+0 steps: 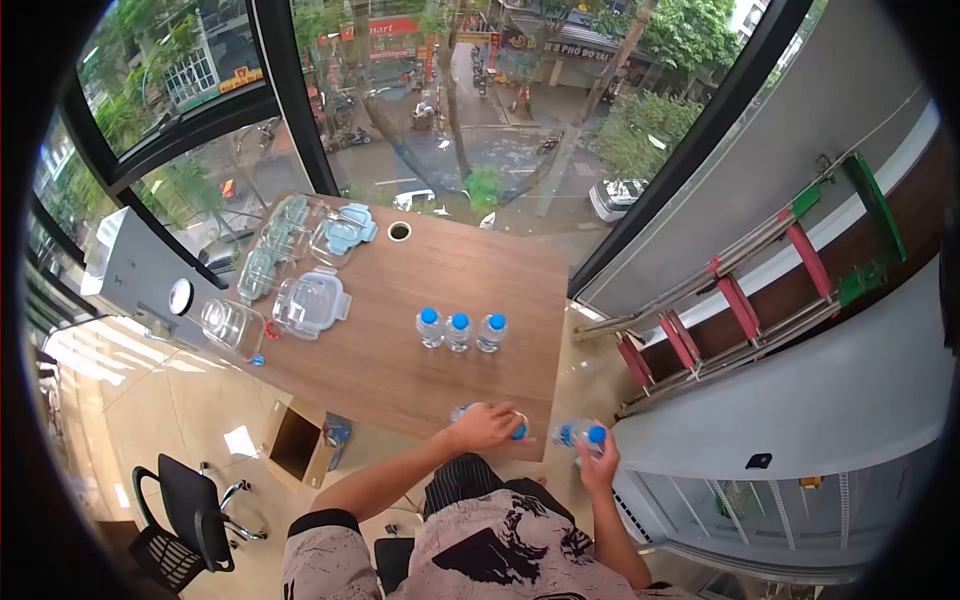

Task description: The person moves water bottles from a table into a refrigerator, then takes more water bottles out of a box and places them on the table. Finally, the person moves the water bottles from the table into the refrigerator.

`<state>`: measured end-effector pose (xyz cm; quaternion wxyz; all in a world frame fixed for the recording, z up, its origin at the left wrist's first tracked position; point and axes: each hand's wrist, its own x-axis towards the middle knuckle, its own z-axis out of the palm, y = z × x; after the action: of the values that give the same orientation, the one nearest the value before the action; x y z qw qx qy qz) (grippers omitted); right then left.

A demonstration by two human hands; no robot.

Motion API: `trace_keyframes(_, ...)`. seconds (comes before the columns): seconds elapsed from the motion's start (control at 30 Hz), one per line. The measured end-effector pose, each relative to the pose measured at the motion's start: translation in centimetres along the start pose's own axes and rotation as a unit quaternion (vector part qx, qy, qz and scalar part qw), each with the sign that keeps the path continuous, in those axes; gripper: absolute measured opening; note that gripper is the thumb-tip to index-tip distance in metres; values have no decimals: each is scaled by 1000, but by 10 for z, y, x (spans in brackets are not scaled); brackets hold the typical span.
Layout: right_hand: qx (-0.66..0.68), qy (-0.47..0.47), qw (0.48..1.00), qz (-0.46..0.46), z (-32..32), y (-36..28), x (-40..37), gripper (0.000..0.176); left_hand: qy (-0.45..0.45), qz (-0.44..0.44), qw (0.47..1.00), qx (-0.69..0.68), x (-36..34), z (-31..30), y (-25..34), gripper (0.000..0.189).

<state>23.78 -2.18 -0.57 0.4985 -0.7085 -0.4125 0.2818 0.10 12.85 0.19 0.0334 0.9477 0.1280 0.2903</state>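
My left hand (485,427) reaches over the near edge of the wooden table (400,380), its fingers bent around a small clear water bottle with a blue cap (519,432). Clear plastic (461,412) also shows on the other side of that hand; whether it belongs to a second bottle is hidden. Beyond the table's right edge, my right hand (600,465) grips another blue-capped water bottle (572,433), tilted, with its cap toward me. Farther in, three similar bottles (459,333) stand upright in a row on the tabletop.
Glass containers (311,303) with pale blue and green lids (287,228) crowd the table's far left, beside a clear jar (232,327). A cable hole (399,232) pierces the top. An open fridge (740,500) and a ladder (740,305) are at right; a box (292,443) and chair (190,510) at left.
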Motion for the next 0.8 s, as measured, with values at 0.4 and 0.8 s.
trace_keyframes(0.4, -122, -92, 973, -175, 175, -29, 81, 45, 16, -173, 980, 94, -59, -2, -98, 37)
trace_keyframes(0.8, -107, -102, 982, -115, 182, -16, 89, 64, 8, -236, 972, 11, -43, 7, -109, 43)
